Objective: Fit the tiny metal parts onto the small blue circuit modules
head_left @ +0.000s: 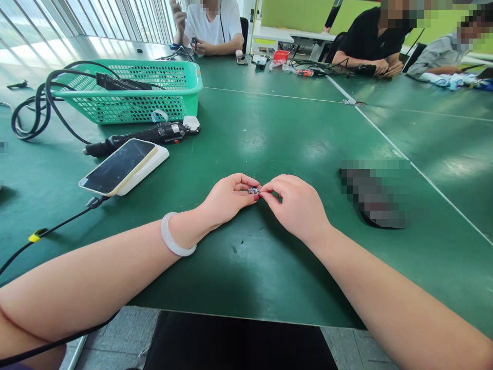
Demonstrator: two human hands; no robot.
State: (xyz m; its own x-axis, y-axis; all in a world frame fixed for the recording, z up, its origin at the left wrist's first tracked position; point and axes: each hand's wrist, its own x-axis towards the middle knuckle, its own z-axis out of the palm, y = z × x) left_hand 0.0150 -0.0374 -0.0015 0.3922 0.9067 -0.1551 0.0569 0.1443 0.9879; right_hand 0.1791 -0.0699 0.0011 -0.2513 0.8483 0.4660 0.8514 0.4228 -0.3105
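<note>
Just above the table, my left hand (231, 195) is closed with its fingertips around a small dark and silvery metal-looking part (253, 190). The part is too small to name. My right hand (296, 203) pinches at the right side of the same part, thumb and forefinger together at its edge. The fingertips of both hands nearly meet there and cover much of it. A pale bangle (174, 235) circles my left wrist.
A phone (119, 165) lies on a white block at the left, its cable running toward me. Behind it are a black electric screwdriver (150, 134) and a green basket (131, 97) with cords. A dark object (373, 198) lies right. Several people sit across the green table (262, 133).
</note>
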